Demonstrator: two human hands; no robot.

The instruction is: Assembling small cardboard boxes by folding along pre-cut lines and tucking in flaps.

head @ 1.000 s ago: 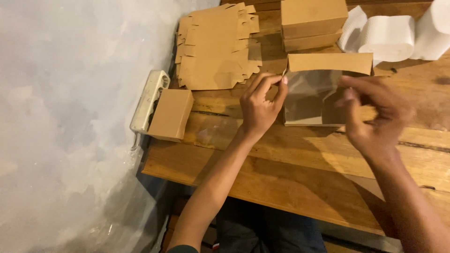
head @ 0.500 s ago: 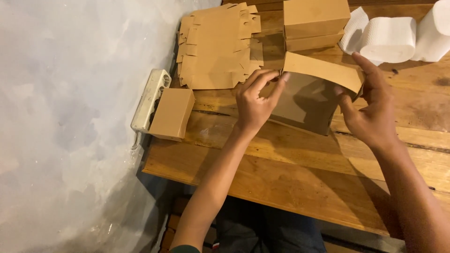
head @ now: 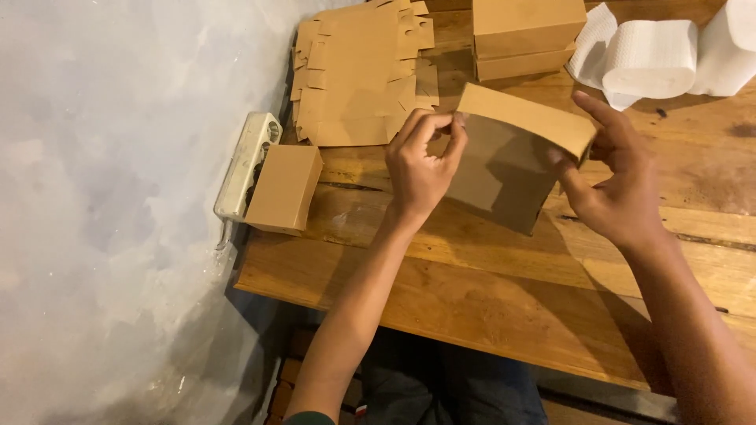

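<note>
The fingertips of the left hand (head: pixel 421 169) pinched the upper left corner of a half-formed brown cardboard box (head: pixel 504 169), thumb and forefinger closed on the card edge. The right hand (head: pixel 618 189) gripped the box's opposite end, its thumb pressed against the near face and its forefinger stretched along the top flap. The box was held tilted above the middle of the wooden table (head: pixel 488 307), clear of the surface as far as could be seen, with its top panel raised and its walls standing. By appearance the folding was partly done: the body stood in shape, but the top was not yet shut, and whether any flaps were tucked could not be told. Nothing showed inside the box; its interior was hidden from view.

Near the table's left edge lay one finished closed box (head: pixel 283 189), just beside a white power strip (head: pixel 248 165). At the far edge, a stack of flat unfolded blanks (head: pixel 354 71) waited, suggesting much work left. Beside them, two closed boxes (head: pixel 524 31) were piled; their contents were not visible. White tissue rolls (head: pixel 654 55) lay toward the far right corner.
</note>
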